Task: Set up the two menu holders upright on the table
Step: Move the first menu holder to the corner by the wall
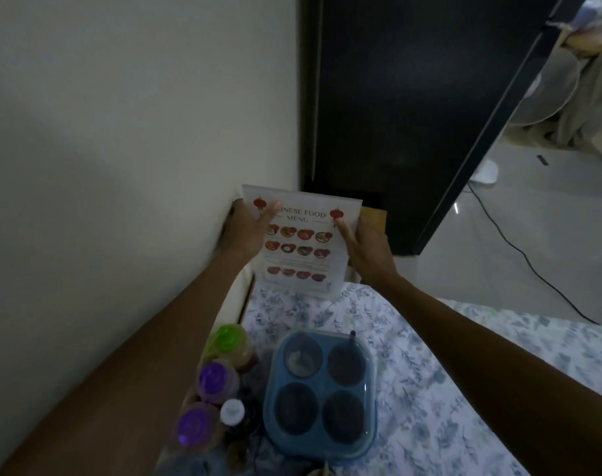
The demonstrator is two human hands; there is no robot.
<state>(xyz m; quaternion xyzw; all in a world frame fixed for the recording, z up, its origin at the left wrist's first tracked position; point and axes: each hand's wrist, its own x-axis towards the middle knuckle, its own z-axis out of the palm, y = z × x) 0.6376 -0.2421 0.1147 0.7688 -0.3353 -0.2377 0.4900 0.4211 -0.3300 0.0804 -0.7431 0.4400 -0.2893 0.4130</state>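
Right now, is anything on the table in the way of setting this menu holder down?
Nothing visible. Both hands, left and right, hold the menu holder at the table's far end; the blue tray and bottles sit nearer.

Menu holder (301, 243) behind 4-cup tray (318, 393)

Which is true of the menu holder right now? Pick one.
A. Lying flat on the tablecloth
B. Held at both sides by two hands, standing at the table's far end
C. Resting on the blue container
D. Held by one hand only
B: the left hand and right hand grip opposite edges of the menu holder, which stands upright.
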